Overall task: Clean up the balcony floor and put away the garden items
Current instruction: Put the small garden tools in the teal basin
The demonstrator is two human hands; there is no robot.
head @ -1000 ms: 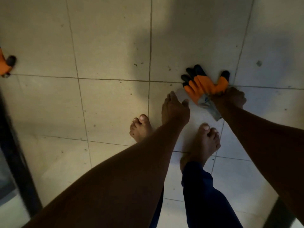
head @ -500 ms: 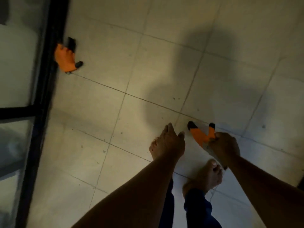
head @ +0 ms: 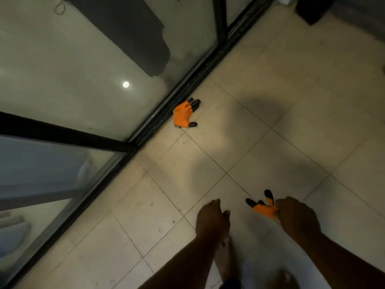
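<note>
My right hand is closed around an orange garden glove with black fingertips, held above the tiled floor; only its fingers stick out to the left of my fist. A second orange glove with black fingertips lies flat on the floor beside the black door track, well ahead and to the left of both hands. My left hand hangs beside the right one, holding nothing, its fingers loosely curled and pointing down.
A black sliding-door track runs diagonally from lower left to upper right, with glass panels beyond it. A dark object stands at the top right corner. Beige floor tiles carry small specks of dirt. My bare feet show below my arms.
My right hand has lifted the glove off the floor. The view has swung left, so the second glove by the door track now sits near the middle.
</note>
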